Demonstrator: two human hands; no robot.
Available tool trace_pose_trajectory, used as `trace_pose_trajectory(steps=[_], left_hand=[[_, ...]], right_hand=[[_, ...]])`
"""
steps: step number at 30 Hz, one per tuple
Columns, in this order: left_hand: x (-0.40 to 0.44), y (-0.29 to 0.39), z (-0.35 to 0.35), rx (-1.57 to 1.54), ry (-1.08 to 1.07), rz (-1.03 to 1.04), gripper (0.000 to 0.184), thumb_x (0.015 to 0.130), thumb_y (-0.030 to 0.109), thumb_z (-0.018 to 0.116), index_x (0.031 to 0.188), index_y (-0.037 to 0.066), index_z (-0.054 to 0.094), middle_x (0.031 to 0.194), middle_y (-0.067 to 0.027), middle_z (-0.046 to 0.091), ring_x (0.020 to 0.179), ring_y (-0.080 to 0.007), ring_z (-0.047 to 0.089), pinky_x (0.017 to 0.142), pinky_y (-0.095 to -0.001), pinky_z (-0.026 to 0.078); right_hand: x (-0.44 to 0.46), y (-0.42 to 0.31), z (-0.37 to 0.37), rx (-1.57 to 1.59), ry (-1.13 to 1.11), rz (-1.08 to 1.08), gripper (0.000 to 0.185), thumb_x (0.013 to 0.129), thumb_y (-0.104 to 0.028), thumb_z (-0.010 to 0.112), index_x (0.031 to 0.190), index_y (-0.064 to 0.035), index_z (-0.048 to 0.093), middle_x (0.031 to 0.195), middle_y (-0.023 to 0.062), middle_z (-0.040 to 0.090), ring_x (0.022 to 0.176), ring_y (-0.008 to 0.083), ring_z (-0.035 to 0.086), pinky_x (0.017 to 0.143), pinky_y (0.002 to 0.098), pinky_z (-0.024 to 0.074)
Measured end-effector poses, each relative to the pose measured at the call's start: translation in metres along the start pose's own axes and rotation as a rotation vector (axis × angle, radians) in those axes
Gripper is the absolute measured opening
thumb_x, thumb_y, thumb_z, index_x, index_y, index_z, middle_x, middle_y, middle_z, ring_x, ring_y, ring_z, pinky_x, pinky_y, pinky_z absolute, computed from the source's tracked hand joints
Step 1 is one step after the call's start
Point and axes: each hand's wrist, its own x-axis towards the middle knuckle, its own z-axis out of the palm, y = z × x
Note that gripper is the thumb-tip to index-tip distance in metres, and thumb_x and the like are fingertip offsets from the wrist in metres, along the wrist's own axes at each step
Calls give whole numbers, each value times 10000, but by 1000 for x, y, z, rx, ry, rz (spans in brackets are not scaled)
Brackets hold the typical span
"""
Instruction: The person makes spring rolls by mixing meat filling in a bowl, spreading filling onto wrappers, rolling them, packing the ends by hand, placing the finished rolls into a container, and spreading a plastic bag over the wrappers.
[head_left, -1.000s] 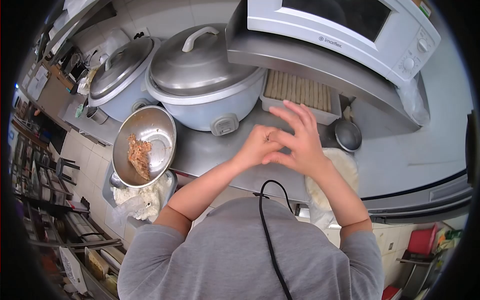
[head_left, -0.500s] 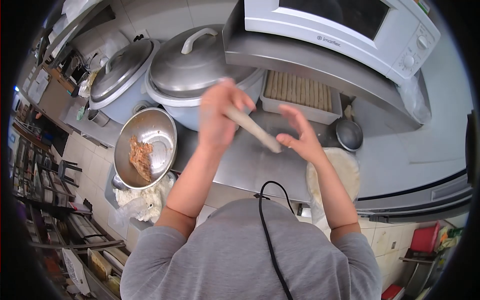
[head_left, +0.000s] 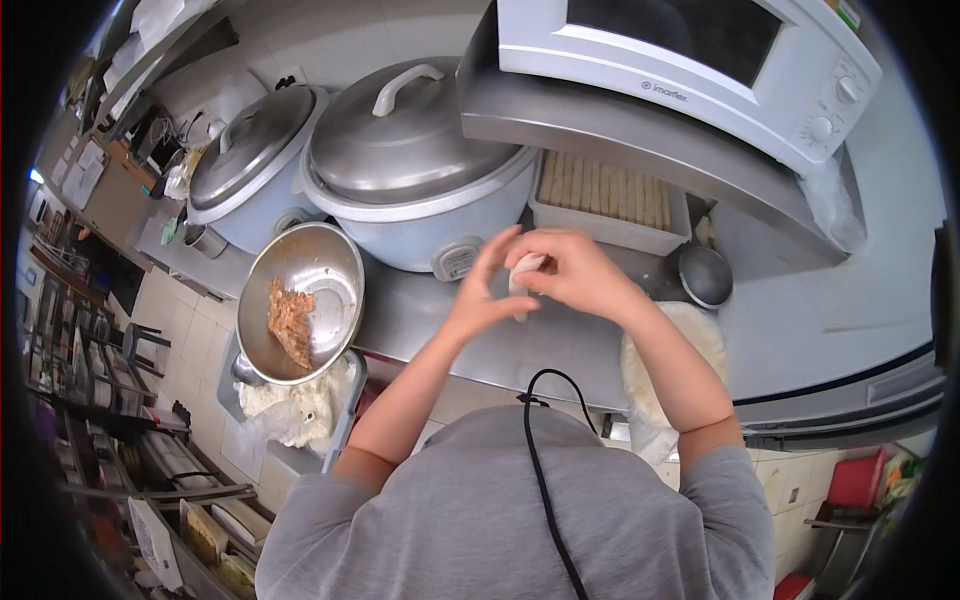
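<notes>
A pale uncooked spring roll (head_left: 519,284) is held up over the metal counter, seen nearly end-on. My right hand (head_left: 577,268) pinches it between thumb and fingers. Around its other side, my left hand (head_left: 478,292) is cupped with thumb and fingers apart; whether they touch the roll I cannot tell. To the left, a steel bowl (head_left: 345,340) tilts toward me with orange-brown minced filling (head_left: 290,318) inside. Behind my hands, a white plastic tub (head_left: 612,233) contains several finished rolls (head_left: 604,190) in a row. By my right forearm lies a round pale stack of wrappers (head_left: 640,372).
Two large lidded cookers (head_left: 420,215) stand along the back. A white microwave (head_left: 690,75) sits on a steel shelf (head_left: 600,125) over the tub. A dark round pan (head_left: 705,275) is at right. Below the bowl, a grey bin (head_left: 350,405) holds white crumpled material (head_left: 310,405).
The roll has passed from my left hand to my right and turned upright. My left hand has moved down and opened; my right hand has come inward and closed on the roll.
</notes>
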Motion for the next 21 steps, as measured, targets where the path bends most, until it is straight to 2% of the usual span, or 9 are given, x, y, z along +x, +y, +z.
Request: trace_pose_trajectory(steps=[2, 4, 5, 7, 10, 12, 14, 15, 21], left_hand=[[5, 5, 20, 26, 27, 25, 632, 718, 103, 720, 1289, 80, 449, 1230, -99, 522, 1173, -190, 470, 976, -338, 374], [7, 3, 25, 172, 114, -93, 416, 739, 74, 687, 1138, 60, 568, 990, -66, 612, 894, -119, 585, 746, -245, 473], [7, 2, 25, 170, 116, -94, 416, 739, 74, 687, 1138, 60, 568, 990, -66, 612, 894, -119, 585, 746, -245, 473], [7, 2, 23, -51, 57, -291, 206, 774, 78, 652, 973, 38, 617, 766, -24, 603, 637, -67, 556, 545, -213, 435], [10, 15, 23, 100, 10, -259, 135, 802, 76, 605, 925, 20, 609, 683, 0, 561, 543, -51, 491, 471, -214, 381], [14, 23, 18, 82, -37, -301, 120, 808, 84, 599, 907, 18, 609, 675, 5, 557, 552, -52, 490, 476, -215, 381], [15, 30, 19, 66, -84, -342, 109, 813, 93, 594, 889, 16, 609, 667, 10, 553, 562, -54, 489, 481, -215, 380], [16, 32, 22, -40, -67, -311, 98, 803, 96, 601, 854, 13, 608, 656, 15, 548, 568, -48, 480, 485, -223, 380], [13, 31, 18, 10, -48, -172, 86, 758, 81, 619, 723, 8, 591, 670, 16, 566, 634, -34, 489, 549, -230, 420]], right_hand=[[2, -1, 10, -108, -38, -49, 169, 750, -127, 645, 907, -70, 669, 936, 124, 610, 856, 283, 586, 773, 357, 468], [-1, -4, 12, -162, 17, -42, 159, 751, -118, 643, 897, -63, 675, 944, 126, 611, 861, 283, 588, 768, 352, 471], [-2, -5, 12, -215, 79, -36, 150, 753, -110, 641, 887, -56, 680, 952, 128, 612, 866, 283, 590, 762, 348, 473], [-3, -6, 11, -232, 97, -42, 137, 758, -103, 637, 878, -57, 686, 938, 124, 611, 865, 283, 590, 759, 347, 473], [-3, -2, 9, -151, 100, -37, 126, 764, -89, 630, 868, -55, 694, 895, 110, 606, 856, 282, 589, 752, 348, 473], [-3, 1, 6, -54, 77, -25, 128, 764, -81, 627, 867, -51, 696, 866, 100, 602, 849, 280, 589, 749, 350, 472], [-3, 1, 5, -65, 120, 0, 111, 754, -34, 667, 861, -3, 665, 865, 61, 571, 719, 157, 574, 656, 277, 469], [-3, 2, 6, -64, 118, 0, 111, 754, -34, 667, 861, -3, 665, 865, 61, 571, 719, 157, 574, 656, 277, 469], [-12, -6, 17, -536, 203, -323, 209, 702, -272, 719, 801, -96, 665, 1027, 73, 600, 1008, 261, 522, 837, 416, 407]])
